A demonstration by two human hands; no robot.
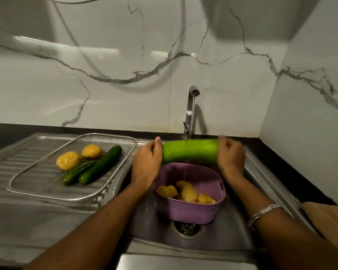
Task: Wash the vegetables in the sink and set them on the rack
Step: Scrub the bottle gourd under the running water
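Bottle gourd (190,152) — long, pale green, thick as a forearm — held level over the sink (232,230), right under the faucet (191,112), with a thin stream of water striking its top and running off the underside into the purple basket (189,209) below. Probably heavy for its length and stiff enough not to sag between two supports; skin smooth and now wet, so likely slippery, and best taken near both ends rather than at the middle, where a single grip would have to fight the weight. Left hand (145,164) wrapped over the left end, fingers curled round the far side and thumb toward the near side. Right hand (230,156) cupped round the right end in much the same way, a little blurred, so exact finger placement hard to make out; a bracelet (263,213) visible on that wrist. Both grips closed snugly about the girth, neither slack nor gaping, with nothing else held. Judging by the stream's position, rinsing step under way, rubbing or turning likely needed to reach the whole surface. Several potatoes (187,192) waiting in the basket inside the sink, apparently unwashed as yet. On the mesh rack (37,182) to the left, well apart from the sink bowl: two potatoes (68,160) and two cucumbers (100,165) lying side by side, seemingly done — room left beside them for the gourd.
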